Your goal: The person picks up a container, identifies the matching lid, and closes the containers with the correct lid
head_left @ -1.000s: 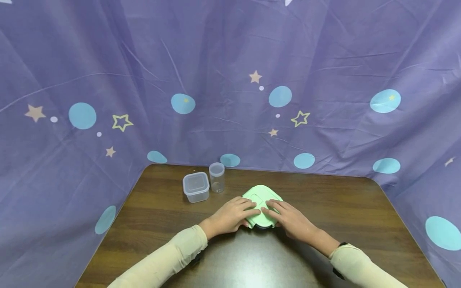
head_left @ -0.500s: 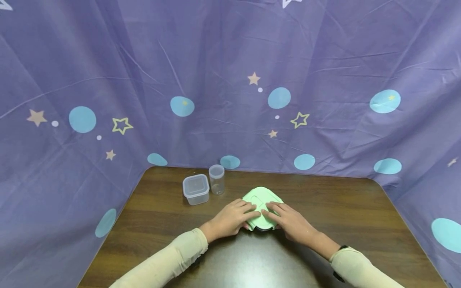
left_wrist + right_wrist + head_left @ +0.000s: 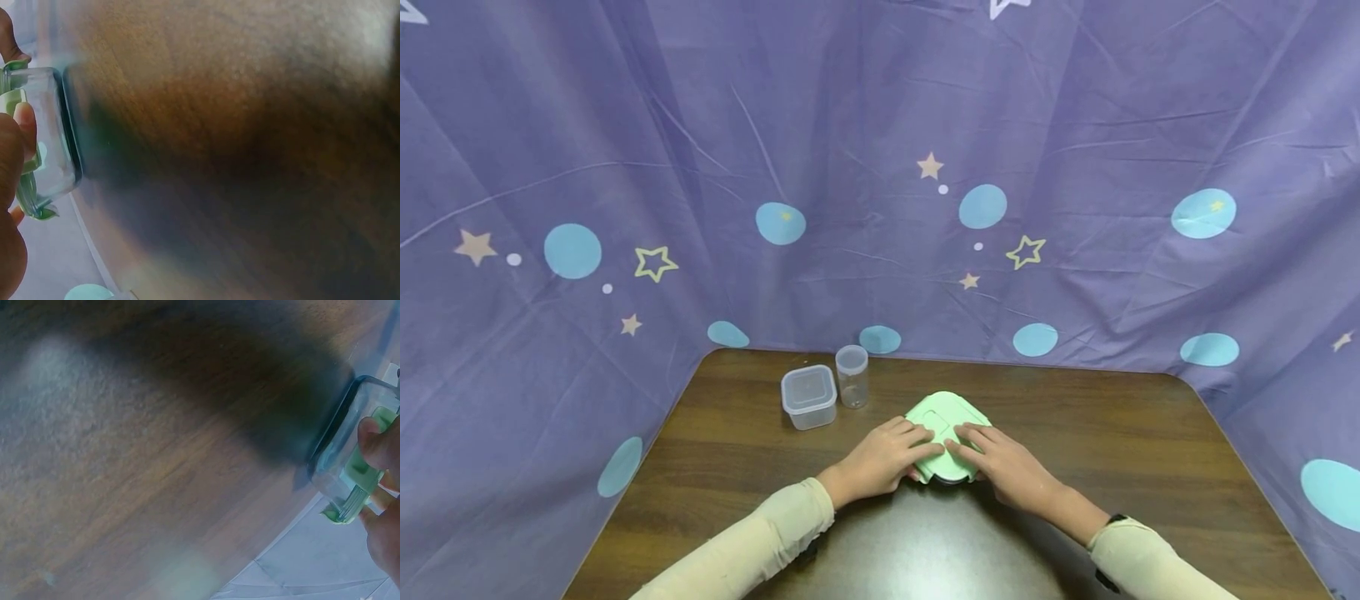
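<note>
A glass food container with a light green snap lid (image 3: 949, 407) sits on the table between both hands. My left hand (image 3: 883, 456) grips its left side, fingers on top of the lid and thumb lower down. From the other side my right hand (image 3: 1013, 469) holds it the same way. In the left wrist view the thumb lies on a green side flap, against the clear glass wall (image 3: 55, 140). The right wrist view has the right thumb on another side flap (image 3: 359, 467). A further flap (image 3: 340, 514) sticks outward there. What the container holds cannot be made out.
Behind and left of the hands stand a square clear plastic box (image 3: 809, 398) with a lid and a clear cylindrical jar (image 3: 852, 379), side by side. The brown wooden table (image 3: 1112, 450) ends at a purple curtain (image 3: 880, 125) with stars and dots.
The head view has tilted slightly, so the scene sits a little lower in it. Both hands keep their places on the container.
</note>
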`<state>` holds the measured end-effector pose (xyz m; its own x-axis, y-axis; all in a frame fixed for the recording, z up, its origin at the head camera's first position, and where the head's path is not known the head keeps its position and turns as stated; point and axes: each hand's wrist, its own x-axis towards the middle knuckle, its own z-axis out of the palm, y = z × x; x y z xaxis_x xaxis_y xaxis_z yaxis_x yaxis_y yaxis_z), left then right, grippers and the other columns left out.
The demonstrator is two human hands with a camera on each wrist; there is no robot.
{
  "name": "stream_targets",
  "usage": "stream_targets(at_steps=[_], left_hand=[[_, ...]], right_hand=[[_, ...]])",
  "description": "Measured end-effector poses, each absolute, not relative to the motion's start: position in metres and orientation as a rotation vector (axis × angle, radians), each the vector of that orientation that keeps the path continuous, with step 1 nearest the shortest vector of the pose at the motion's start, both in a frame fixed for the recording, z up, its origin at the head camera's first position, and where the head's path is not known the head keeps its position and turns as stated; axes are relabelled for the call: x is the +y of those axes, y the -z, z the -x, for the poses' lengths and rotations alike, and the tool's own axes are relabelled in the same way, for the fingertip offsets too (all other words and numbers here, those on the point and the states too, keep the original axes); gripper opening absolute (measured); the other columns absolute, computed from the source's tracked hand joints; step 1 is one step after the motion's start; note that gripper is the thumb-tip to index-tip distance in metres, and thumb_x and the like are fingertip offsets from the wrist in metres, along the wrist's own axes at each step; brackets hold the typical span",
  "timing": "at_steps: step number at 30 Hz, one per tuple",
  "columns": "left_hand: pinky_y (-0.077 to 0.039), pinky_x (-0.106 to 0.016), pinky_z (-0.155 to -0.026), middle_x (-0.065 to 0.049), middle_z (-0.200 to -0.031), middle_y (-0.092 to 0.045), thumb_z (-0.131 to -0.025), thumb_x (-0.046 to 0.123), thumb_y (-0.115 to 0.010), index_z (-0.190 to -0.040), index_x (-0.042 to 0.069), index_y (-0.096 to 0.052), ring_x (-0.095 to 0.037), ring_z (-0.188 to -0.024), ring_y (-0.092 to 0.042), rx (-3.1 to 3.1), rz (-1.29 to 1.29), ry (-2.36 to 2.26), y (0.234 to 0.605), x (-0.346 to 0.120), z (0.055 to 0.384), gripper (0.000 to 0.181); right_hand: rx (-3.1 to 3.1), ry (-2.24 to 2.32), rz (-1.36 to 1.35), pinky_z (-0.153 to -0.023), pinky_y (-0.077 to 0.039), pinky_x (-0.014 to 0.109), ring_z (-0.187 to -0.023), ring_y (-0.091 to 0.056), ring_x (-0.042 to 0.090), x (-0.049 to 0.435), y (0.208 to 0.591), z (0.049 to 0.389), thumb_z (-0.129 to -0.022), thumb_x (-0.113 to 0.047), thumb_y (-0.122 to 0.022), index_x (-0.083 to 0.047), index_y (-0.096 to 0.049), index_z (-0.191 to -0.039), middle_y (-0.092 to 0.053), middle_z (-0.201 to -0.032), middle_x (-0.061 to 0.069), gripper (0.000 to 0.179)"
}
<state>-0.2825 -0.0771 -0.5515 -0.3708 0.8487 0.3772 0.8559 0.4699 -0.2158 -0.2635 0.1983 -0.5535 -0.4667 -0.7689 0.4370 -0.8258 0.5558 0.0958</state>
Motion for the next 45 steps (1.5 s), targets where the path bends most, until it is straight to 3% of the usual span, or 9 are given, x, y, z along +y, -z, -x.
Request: stream_targets(at_steps=[27,45], left_hand=[[-0.047,-0.034,-0.111,0.005,-0.130,-0.065,-0.092,0.046,-0.066,-0.136,0.027,-0.060,-0.015,-0.119,-0.060,-2.293,1.402,-0.130,0.550,-0.069,0.280,0.049],[-0.049,-0.032,-0.106,0.006,-0.129,-0.064,-0.090,0.042,-0.071,-0.132,0.028,-0.061,-0.014,-0.116,-0.060,-2.306,1.375,-0.218,0.553,-0.071,0.280,0.045]], right_hand=[[-2.393,-0.163,-1.267,-0.097,-0.058,0.040,-0.126,-0.058,0.029,0.202,0.549,0.258,-0.060,-0.001,-0.093,-0.014,-0.062,-0.138,-0.062,-0.137,0.010,0.085],[-2.377,-0.219,-1.276,-0.086,-0.061,0.036,-0.122,-0.060,0.029,0.196,0.553,0.265,-0.058,0.005,-0.091,-0.013,-0.064,-0.137,-0.063,-0.133,0.010,0.085]])
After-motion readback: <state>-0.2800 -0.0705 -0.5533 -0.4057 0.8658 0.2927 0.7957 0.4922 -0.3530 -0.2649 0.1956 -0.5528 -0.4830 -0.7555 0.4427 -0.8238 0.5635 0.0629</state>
